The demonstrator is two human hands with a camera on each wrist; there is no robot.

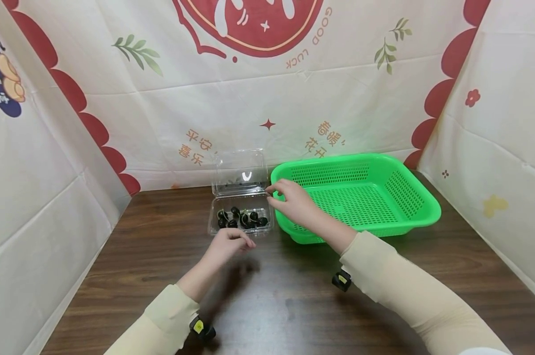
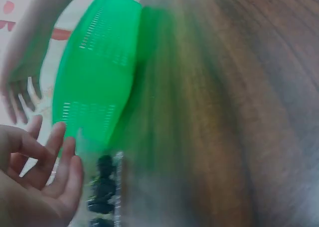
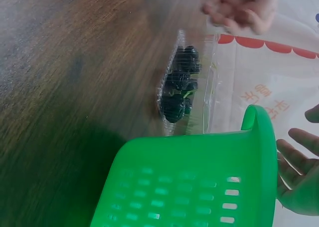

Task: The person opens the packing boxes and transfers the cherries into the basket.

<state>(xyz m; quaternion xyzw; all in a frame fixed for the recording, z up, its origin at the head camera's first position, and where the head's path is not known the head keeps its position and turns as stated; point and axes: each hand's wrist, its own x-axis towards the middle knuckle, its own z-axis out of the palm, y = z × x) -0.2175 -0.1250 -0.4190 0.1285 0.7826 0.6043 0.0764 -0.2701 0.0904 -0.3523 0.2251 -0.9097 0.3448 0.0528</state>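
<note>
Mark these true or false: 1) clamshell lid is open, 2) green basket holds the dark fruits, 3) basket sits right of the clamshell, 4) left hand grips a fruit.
1) True: the clear clamshell has its lid standing open.
2) False: the green basket holds nothing visible; the dark fruits lie in the clamshell.
3) True: it sits directly right of it.
4) False: the left hand holds nothing, fingers relaxed in front of the clamshell. The right hand is at the clamshell's right edge.

The backdrop cloth (image 1: 250, 113) carries "GOOD LUCK" in orange, upside down beside the red emblem (image 1: 250, 24). Lower down sit orange Chinese characters, also inverted, too uncertain to read.
</note>
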